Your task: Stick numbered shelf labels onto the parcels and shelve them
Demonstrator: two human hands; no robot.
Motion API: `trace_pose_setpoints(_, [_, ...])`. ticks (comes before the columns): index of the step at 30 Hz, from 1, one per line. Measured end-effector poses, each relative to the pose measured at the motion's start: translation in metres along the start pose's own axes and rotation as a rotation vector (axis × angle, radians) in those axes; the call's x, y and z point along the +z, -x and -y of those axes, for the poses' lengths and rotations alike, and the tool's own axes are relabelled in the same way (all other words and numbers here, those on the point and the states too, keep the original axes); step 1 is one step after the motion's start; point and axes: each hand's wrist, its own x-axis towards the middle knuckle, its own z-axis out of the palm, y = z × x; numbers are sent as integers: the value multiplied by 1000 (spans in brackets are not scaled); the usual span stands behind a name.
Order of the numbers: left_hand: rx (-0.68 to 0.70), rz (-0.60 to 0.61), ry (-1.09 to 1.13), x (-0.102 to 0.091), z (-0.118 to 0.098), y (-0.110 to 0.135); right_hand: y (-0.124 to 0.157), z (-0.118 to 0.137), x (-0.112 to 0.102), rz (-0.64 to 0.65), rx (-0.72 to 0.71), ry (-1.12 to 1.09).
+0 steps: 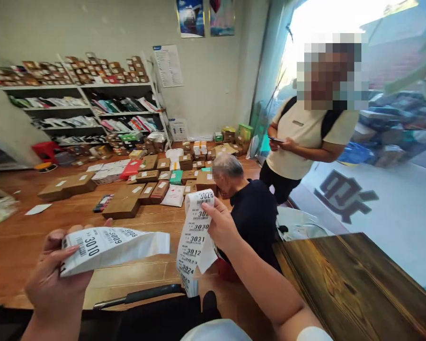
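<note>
My left hand (58, 272) is closed on a strip of printed number labels (110, 244), thumb on top near the number 3010. The strip's loose white end stretches to the right. Raised at the middle, my right hand (222, 222) pinches the top of a second strip of number labels (195, 232) between thumb and fingers, beside 3028. That strip hangs down with barcodes and several numbers, such as 3030, 3031, 3012 and 3024, and curls at its lower end. Part of it folds back behind my right hand.
Many cardboard parcels (124, 201) cover the wooden floor ahead. Shelves (117, 84) with small boxes and bagged packages line the left wall. A person in dark clothes (253, 218) sits close on the right; another person (298, 137) stands behind. A wooden tabletop (355, 279) is at lower right.
</note>
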Motion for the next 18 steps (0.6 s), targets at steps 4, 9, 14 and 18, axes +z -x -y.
trace_pose_setpoints(4, [19, 63, 248, -14, 2, -54, -82, -14, 18, 17, 21, -20])
trace_pose_setpoints(9, [0, 91, 279, -24, 5, -83, -139, -48, 13, 120, 123, 6])
trace_pose_setpoints(14, [11, -255, 150, -42, 18, -112, -197, -80, 3, 250, 256, 71])
trace_pose_setpoints(18, [110, -282, 40, -67, 16, -134, -244, -108, 20, 272, 311, 53])
